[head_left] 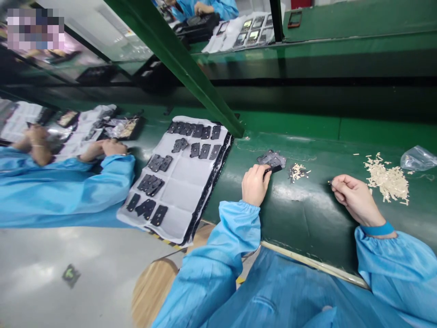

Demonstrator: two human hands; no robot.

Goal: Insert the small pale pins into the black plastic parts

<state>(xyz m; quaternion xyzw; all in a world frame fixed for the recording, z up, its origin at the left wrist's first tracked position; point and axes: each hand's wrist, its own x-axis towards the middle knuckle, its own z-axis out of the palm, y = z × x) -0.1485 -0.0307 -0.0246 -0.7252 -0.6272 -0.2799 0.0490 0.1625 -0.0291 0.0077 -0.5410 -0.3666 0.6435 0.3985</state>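
Near the desk's front edge, the left hand has its grip closed on a black part. The right hand pinches a tiny piece, its grip closed, between 2 piles: the small pile beside the black part, and the large pile toward the desk's right end, near a clear bag. Left of both hands, a tray carries rows of dark parts.

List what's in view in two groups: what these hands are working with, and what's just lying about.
At work:
- Left hand: gripping a dark part
- Right hand: pinching a tiny piece
- Mixed small pile, pale heap, probably

Apparently lying about:
- Clear bag
- Dark-rimmed frame, far bench
- Wooden stool
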